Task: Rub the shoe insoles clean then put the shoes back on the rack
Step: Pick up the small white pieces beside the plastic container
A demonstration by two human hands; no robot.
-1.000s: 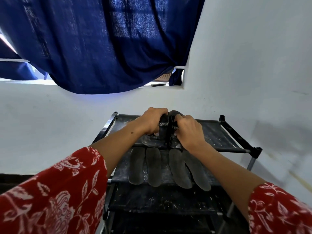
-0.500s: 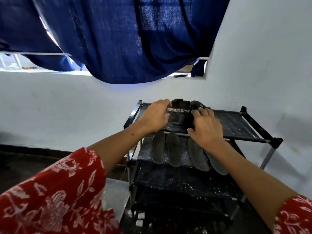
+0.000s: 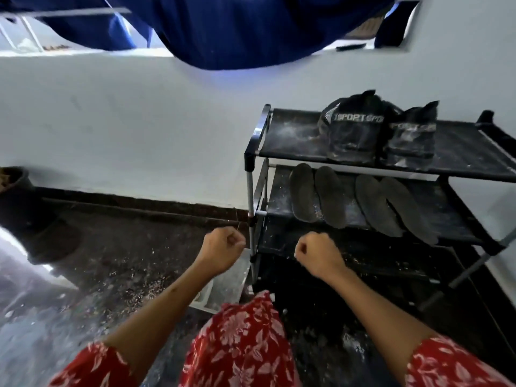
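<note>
White wall (image 3: 139,129) across the upper half of the frame, dark blue curtain (image 3: 237,32) hanging along the top edge, dusty dark floor (image 3: 125,261) at lower left. Black shoe rack (image 3: 252,157) at the right, standing against the wall. On its top shelf, upper right of the frame: two dark shoes (image 3: 351,132) side by side and touching, lettered bands facing out. On the shelf just below: four dark insoles (image 3: 329,199) laid flat in a row, in two pairs, toes toward the front rail. At centre bottom, red flowered cloth and bare forearms. Left hand (image 3: 223,250) and right hand (image 3: 318,254) low in front of the rack, apart from each other, each curled into a loose fist and holding nothing, clear of shoes and insoles alike. Judged from the layout: shoes already set on the rack, hands free, so the putting-back step looks done or nearly so. Insoles lying outside the shoes; whether rubbed clean cannot be told. Next move, if any: reaching up and right to the second shelf, pinching one insole by its edge and lifting it off without dragging its neighbour.
</note>
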